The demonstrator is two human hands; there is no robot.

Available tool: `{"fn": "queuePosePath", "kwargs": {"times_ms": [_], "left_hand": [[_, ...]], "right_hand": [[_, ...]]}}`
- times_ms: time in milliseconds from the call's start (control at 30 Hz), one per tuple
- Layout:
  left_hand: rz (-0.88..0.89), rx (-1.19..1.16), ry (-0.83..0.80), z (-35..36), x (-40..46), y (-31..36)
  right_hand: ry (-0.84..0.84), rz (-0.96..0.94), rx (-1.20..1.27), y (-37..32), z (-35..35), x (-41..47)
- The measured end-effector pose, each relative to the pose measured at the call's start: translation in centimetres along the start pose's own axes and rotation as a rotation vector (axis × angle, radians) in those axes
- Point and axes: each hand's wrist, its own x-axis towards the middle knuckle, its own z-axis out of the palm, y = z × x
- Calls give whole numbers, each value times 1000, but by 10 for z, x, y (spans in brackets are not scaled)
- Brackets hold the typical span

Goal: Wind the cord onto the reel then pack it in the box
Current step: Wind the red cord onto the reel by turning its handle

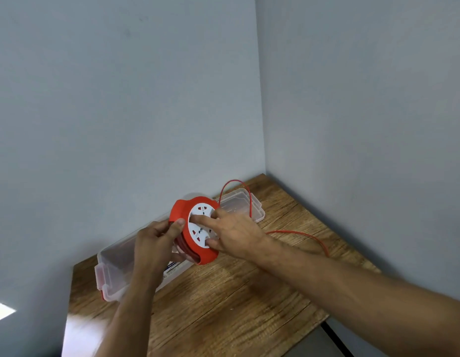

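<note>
Left hand [156, 238] grips the red reel [195, 229] by its rim above the wooden surface [236, 292], right hand [231, 234] fingers pressed on its white face, loose cord [298, 234] trailing right, clear box [115, 266] just behind.

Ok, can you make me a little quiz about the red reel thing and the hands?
1. True or false: the left hand grips the rim of the red reel.
2. Where are the right hand's fingers? A) inside the clear box B) on the reel's white face C) flat on the table
3. Fill in: some red cord lies loose on the ____.

Key: 1 true. 2 B. 3 table.
</note>
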Motion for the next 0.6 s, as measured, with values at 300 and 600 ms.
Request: {"fn": "queuePosePath", "kwargs": {"times_ms": [300, 600], "left_hand": [[152, 120, -13, 9, -6, -4], [66, 264, 34, 2, -7, -11]], "right_hand": [[135, 787, 1079, -31, 11, 1], [-79, 838, 1342, -36, 11, -14]]}}
